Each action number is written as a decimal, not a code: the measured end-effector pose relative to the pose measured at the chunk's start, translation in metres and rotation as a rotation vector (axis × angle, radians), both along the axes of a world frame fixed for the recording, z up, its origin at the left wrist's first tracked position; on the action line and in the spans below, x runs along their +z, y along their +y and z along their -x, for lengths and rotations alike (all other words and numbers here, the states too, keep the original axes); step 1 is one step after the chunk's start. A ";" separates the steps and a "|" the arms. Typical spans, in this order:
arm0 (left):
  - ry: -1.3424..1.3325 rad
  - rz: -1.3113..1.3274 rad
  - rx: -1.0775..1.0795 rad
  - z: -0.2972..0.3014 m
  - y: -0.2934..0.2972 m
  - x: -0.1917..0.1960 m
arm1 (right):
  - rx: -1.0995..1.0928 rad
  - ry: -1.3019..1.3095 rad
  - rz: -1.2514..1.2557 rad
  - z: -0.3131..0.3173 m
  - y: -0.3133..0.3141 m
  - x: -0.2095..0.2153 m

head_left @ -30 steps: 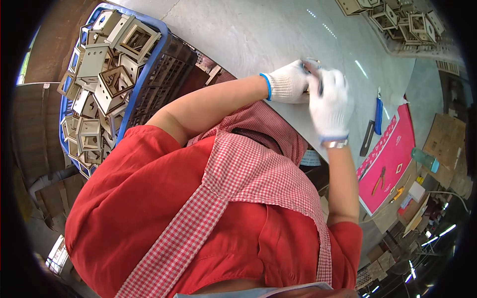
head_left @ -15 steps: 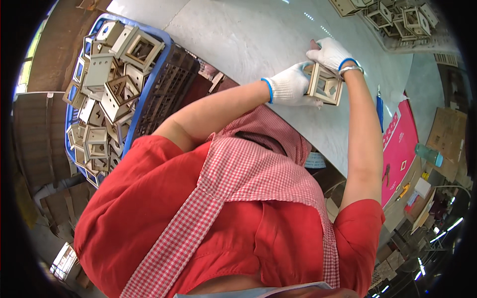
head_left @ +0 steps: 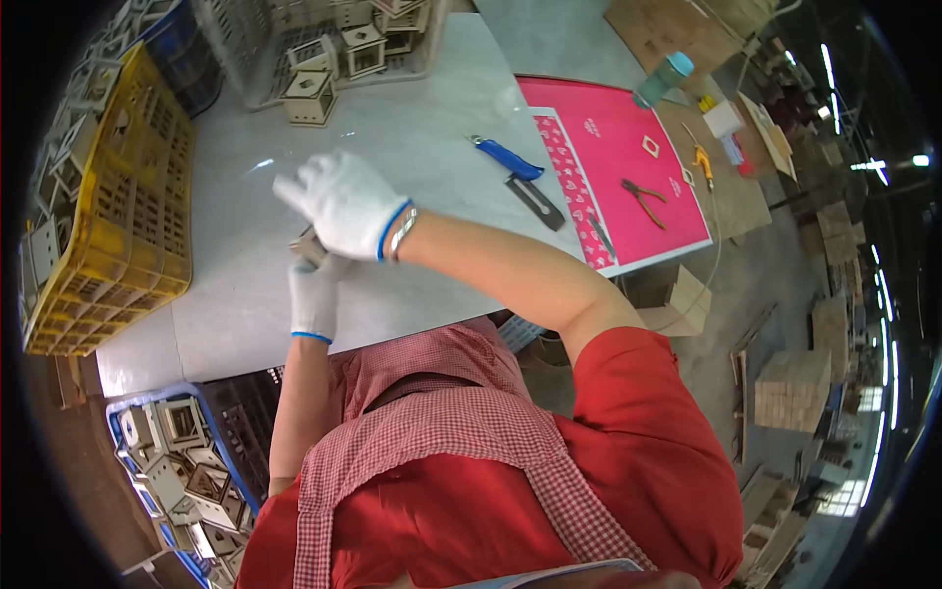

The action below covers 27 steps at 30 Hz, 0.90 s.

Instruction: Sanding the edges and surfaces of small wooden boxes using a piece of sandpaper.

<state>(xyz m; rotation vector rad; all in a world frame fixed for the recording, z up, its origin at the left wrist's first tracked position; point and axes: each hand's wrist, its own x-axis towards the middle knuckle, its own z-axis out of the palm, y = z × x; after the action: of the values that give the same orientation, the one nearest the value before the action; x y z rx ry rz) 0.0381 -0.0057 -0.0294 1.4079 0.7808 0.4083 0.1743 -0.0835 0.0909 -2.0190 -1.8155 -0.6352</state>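
Note:
My left hand (head_left: 313, 294), in a white knit glove with a blue cuff, grips a small wooden box (head_left: 310, 247) just above the grey table (head_left: 235, 304). Most of that box is hidden behind the gloves. Over it reaches my right hand (head_left: 348, 203), gloved the same way, its fingers stretched toward the left and partly apart. Whether its palm or thumb touches the box cannot be seen. Farther off, a similar small wooden box (head_left: 310, 96) stands on the table by a clear plastic crate (head_left: 257, 59).
Wooden boxes fill the clear crate, a yellow crate (head_left: 147, 211) and a blue basket (head_left: 221, 432) on the left. To the right lie a blue utility knife (head_left: 510, 159), a dark slotted piece (head_left: 535, 203), and pliers (head_left: 643, 201) on a pink sheet (head_left: 628, 147). A teal bottle (head_left: 663, 80) stands beyond.
The view has swung left, bringing the yellow crate into sight. My right hand has lifted from the box's edge to above it, while my left hand keeps its hold.

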 end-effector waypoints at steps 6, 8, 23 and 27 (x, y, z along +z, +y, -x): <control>-0.029 -0.281 0.003 -0.003 -0.024 0.032 | -0.183 0.160 0.335 -0.006 -0.051 -0.042; -0.057 -0.257 -0.012 -0.002 -0.028 0.028 | -0.163 0.116 0.229 -0.007 -0.055 -0.037; 0.016 -0.190 -0.124 0.006 -0.013 0.023 | -0.168 0.187 0.201 0.001 -0.075 -0.054; 0.022 0.023 -0.246 0.026 0.013 0.019 | -0.196 0.323 0.382 -0.013 -0.079 -0.042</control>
<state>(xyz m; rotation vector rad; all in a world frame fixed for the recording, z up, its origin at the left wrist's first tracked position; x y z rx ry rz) 0.0121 0.0074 -0.0107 1.4680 0.6181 0.1932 0.1869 -0.1623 0.0486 -2.3968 -1.6500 0.0046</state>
